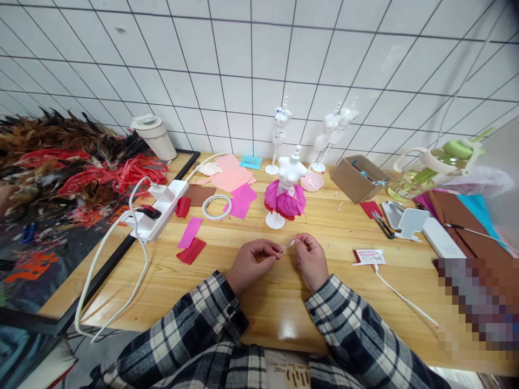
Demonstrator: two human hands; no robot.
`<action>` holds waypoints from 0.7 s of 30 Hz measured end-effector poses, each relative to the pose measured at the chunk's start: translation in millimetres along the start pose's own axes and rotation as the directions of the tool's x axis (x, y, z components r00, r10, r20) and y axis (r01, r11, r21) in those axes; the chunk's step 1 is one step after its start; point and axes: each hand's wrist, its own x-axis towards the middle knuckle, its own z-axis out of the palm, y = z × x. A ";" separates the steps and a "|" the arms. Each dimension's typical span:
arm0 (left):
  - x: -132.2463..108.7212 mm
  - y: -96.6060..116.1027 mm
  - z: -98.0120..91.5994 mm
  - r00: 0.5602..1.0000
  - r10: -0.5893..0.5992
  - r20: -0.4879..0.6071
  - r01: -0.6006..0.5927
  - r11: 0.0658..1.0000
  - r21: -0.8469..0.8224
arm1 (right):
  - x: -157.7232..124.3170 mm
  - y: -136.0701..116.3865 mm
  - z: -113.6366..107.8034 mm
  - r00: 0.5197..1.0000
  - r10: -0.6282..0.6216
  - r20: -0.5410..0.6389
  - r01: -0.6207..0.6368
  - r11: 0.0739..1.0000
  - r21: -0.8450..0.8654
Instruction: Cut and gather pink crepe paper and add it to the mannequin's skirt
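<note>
A thin whitish strip [288, 246], too small to name surely, stretches between my two hands above the wooden table. My left hand [254, 262] pinches one end with thumb and fingers. At the other end, my right hand [310, 262] grips it near the fingertips. Just beyond my hands stands a small white dress-form mannequin [290, 172], upright on a round base. It wears a ruffled magenta paper skirt [286, 200] with red showing at the lower edge. A roll of white tape [217, 207] lies flat to the left of it.
Pink paper sheets [231, 175], a magenta sheet [240, 201] and red pieces [191, 250] lie left. A corded power strip [160, 210] borders them. Bare mannequins [280, 132], a cardboard box [359, 178], small snips [382, 224], a labelled card [368, 256] and a bottle [438, 162] stand or lie beyond and right.
</note>
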 end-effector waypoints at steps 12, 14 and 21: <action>-9.8 -2.7 -1.4 0.975 -0.074 0.211 0.136 0.946 -0.295 | 28.7 -83.3 -86.8 0.949 -0.081 -0.303 0.181 0.931 0.317; -9.3 -4.9 -0.9 0.973 -0.078 0.218 0.138 0.952 -0.272 | 59.0 -112.5 -103.0 0.873 -0.299 -0.386 0.404 0.887 0.226; -4.7 -10.8 -0.5 0.970 -0.122 0.211 0.169 0.960 -0.222 | 180.6 -169.0 -136.7 0.711 -0.612 -0.347 0.454 0.776 -0.438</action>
